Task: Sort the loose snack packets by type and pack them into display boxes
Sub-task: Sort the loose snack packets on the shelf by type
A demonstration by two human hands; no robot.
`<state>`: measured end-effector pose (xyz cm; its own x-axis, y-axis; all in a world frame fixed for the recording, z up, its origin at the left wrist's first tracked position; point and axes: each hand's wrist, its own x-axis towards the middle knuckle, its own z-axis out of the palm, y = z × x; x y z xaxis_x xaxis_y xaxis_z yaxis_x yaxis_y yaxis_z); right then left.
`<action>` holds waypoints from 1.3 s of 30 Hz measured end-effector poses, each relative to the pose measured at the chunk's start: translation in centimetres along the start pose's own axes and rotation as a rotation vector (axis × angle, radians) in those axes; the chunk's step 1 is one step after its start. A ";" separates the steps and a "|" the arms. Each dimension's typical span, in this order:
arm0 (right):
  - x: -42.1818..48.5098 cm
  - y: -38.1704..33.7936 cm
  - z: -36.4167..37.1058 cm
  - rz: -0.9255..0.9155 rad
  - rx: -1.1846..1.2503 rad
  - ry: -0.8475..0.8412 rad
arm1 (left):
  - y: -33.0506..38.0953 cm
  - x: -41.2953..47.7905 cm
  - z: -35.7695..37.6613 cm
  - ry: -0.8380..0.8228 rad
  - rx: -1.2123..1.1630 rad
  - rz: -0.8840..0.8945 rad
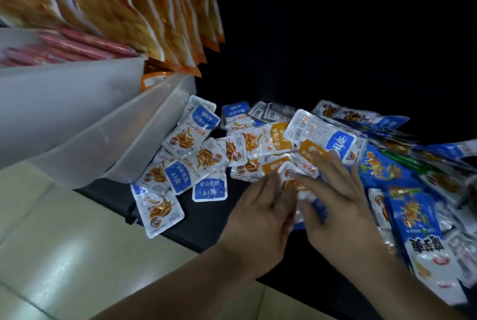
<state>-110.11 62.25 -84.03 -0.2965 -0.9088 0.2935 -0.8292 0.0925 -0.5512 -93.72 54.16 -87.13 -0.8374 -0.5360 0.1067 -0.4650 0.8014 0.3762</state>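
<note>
Head view: the left hand [260, 211] and right hand [343, 203] reach side by side into a heap of loose snack packets on a black tabletop [335, 48]. The right hand lies open, fingers straight and spread, pressing lightly on the heap, probably to steady it. The left hand's fingertips touch a small white packet with an orange picture [287, 176] that lies between the two hands. Motion blur hides whether that hand pinches it.

The heap is still mixed. Small white foil packets with blue labels [191, 133] spread to the left. Small white foil packets with orange labels [276, 138] lie in the middle, just beyond the fingers. Long bright blue packets [410, 216] are piled on the right, touching the right wrist. Sorting seems to be at an early stage.

At the left, translucent white plastic bins [77, 118] sit tilted, open side up, just beside the blue-labelled packets; they are likely the display boxes. The furthest one holds pink sausage sticks [82, 44]. Large orange pouches [108, 9] hang above them.

The tabletop's near edge runs diagonally below the hands, and one blue-labelled packet [157, 213] overhangs it above the pale tiled floor [51, 242]. The free room lies behind the heap.
</note>
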 end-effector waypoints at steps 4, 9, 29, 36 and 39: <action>0.7 -0.9 1.6 0.098 0.105 -0.116 | -0.2 2.7 -2.4 -0.019 -0.266 0.107; 0.8 1.4 2.0 0.028 -0.146 -0.179 | -6.2 1.7 -5.8 -0.019 0.236 -0.227; 5.8 -1.8 0.3 0.241 -0.327 -0.537 | -7.0 7.5 -5.1 -0.135 0.229 -0.246; 5.1 -0.6 -0.7 0.181 -0.282 -0.512 | -5.4 5.4 -4.8 0.049 0.330 -0.101; 5.0 -0.4 -1.0 0.172 -0.300 -0.534 | -5.6 5.4 -6.8 0.200 0.185 -0.205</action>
<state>-111.74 58.09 -81.58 -0.2239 -0.9413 -0.2525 -0.9107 0.2944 -0.2899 -93.67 44.95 -82.38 -0.6566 -0.7179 0.2314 -0.6775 0.6962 0.2375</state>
